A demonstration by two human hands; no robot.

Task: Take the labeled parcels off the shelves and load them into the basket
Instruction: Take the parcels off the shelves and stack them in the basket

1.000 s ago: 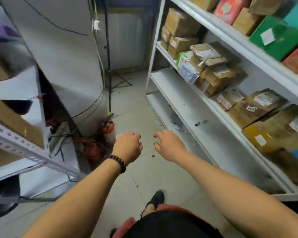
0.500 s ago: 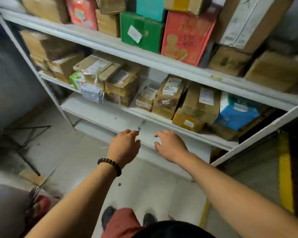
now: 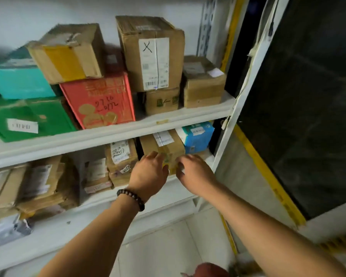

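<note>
Reaching together toward the middle shelf (image 3: pixel 180 186), both bare hands meet at a brown cardboard parcel (image 3: pixel 164 145) with a white label on its top. The left hand (image 3: pixel 150 173), with a dark bead bracelet (image 3: pixel 131 198) on its wrist, lies against the parcel's front face with fingers loosely bent; none of them wraps round the box. The right hand (image 3: pixel 196 172) sits at the parcel's right front corner with its fingers curled, but blur hides whether they pinch the cardboard or only touch it.

The parcel stands near the right end of that shelf, between a blue labeled parcel (image 3: pixel 199 136) on its right and a smaller brown parcel with a handwritten label (image 3: pixel 121 154) on its left. Further left, more labeled cartons lie stacked and blurred.

On the upper shelf (image 3: pixel 108 132), a tall carton marked with an X (image 3: pixel 154 56) rests on a small box (image 3: pixel 162 100), just beside a squat carton (image 3: pixel 203 84). To the left stand a red box with handwritten numbers (image 3: pixel 100 100), a carton with yellow tape (image 3: pixel 68 54) on top of it, a teal box (image 3: pixel 18 80) and a green box (image 3: pixel 28 118).

A white upright post (image 3: pixel 233 124) closes the rack on the right, next to a dark panel (image 3: pixel 308 96) edged in yellow. Pale floor tiles (image 3: pixel 168 246) show below the forearms.
</note>
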